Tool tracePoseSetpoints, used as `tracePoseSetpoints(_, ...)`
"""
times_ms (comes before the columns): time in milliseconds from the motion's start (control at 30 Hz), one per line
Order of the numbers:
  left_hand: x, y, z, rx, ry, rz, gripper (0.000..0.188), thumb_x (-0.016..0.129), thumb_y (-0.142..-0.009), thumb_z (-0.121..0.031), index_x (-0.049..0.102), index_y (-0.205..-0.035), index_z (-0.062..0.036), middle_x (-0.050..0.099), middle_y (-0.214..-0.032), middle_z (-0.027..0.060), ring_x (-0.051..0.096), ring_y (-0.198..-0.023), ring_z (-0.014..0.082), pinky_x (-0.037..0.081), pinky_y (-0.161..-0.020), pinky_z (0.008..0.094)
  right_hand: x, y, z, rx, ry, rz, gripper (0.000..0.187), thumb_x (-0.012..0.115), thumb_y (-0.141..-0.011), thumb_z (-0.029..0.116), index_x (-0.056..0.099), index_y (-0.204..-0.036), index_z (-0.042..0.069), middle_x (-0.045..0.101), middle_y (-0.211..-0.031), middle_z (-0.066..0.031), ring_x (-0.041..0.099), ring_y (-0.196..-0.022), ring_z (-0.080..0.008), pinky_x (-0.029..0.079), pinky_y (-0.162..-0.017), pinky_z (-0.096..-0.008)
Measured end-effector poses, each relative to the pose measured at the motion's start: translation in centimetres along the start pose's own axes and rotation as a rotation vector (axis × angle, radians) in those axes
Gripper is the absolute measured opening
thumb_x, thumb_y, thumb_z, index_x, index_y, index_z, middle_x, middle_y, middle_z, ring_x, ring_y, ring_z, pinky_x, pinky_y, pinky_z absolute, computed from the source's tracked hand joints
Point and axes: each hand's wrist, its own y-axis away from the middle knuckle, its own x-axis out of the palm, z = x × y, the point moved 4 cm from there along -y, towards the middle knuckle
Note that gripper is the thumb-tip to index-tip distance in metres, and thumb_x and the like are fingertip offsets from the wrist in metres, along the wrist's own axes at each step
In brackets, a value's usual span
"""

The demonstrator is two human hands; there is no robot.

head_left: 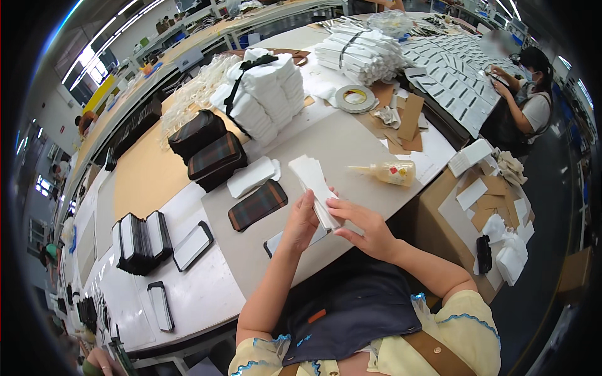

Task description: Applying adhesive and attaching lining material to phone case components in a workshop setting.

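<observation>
A slim stack of white strips [310, 174] is held up over the near part of the table, fanned a little at its far end. My left hand [301, 219] grips it from the left side, thumb on top. At its near end, the fingers and thumb of my right hand [369, 230] close on the strips' edges. Below my hands, a flat white piece with a dark edge [274, 243] is partly covered. A dark plaid panel [258, 205] lies left of the strips, with loose white pieces [252, 177] just beyond it.
Right of my hands lies a yellowish glue bottle [396, 173]. Farther back are a tape roll [355, 99], tied white bundles [266, 94] and stacked plaid pieces [216, 161]. Black-edged white pieces [135, 244] stand left. A scrap-topped box [433, 210] stands right; a co-worker [533, 103] works beyond.
</observation>
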Motion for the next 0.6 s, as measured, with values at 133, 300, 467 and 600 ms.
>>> tracePoseSetpoints(133, -4.1, -1.2, -0.7, 0.117, -0.259, -0.081, 0.051, 0.063, -0.105, -0.038, 0.054, -0.141, -0.0014, 0.068, -0.126, 0.0091, 0.063, -0.116, 0.0172, 0.051, -0.1, 0.0353, 2.9, -2.1, -3.7, 0.38, -0.324, 0.041, 0.044, 0.078, -0.093, 0.019, 0.065, -0.132, 0.004, 0.068, -0.131, -0.0117, 0.066, -0.118, -0.0207, 0.054, -0.097, -0.0333)
tracePoseSetpoints(300, -6.1, -1.3, -1.3, 0.138, -0.371, -0.142, 0.049, 0.068, -0.103, -0.036, 0.058, -0.136, -0.0007, 0.068, -0.124, 0.0083, 0.064, -0.112, 0.0155, 0.052, -0.098, 0.0333, 6.2, -4.2, -7.6, 0.569, -0.448, 0.122, 0.04, 0.08, -0.092, 0.019, 0.065, -0.124, 0.002, 0.066, -0.106, -0.0033, 0.064, -0.097, -0.0111, 0.056, -0.083, -0.0287)
tracePoseSetpoints(467, -8.1, -1.2, -1.3, 0.083, -0.38, -0.175, 0.044, 0.062, -0.106, -0.032, 0.057, -0.137, -0.002, 0.068, -0.124, 0.0075, 0.065, -0.11, 0.0145, 0.055, -0.095, 0.0338, 7.9, -4.6, -9.1, 0.767, -0.626, 0.225, 0.031, 0.077, -0.095, 0.02, 0.067, -0.116, 0.0, 0.067, -0.108, -0.0043, 0.065, -0.095, -0.0094, 0.056, -0.081, -0.0266)
tracePoseSetpoints(600, -9.9, -1.3, -1.4, 0.106, -0.298, -0.275, 0.049, 0.067, -0.103, -0.035, 0.058, -0.136, 0.0009, 0.069, -0.122, 0.0102, 0.068, -0.109, 0.0182, 0.055, -0.096, 0.035, 8.3, -5.2, -11.4, 0.839, -0.695, 0.151, 0.023, 0.079, -0.091, 0.024, 0.073, -0.097, 0.003, 0.068, -0.087, -0.0037, 0.065, -0.084, -0.0157, 0.055, -0.078, -0.0321)
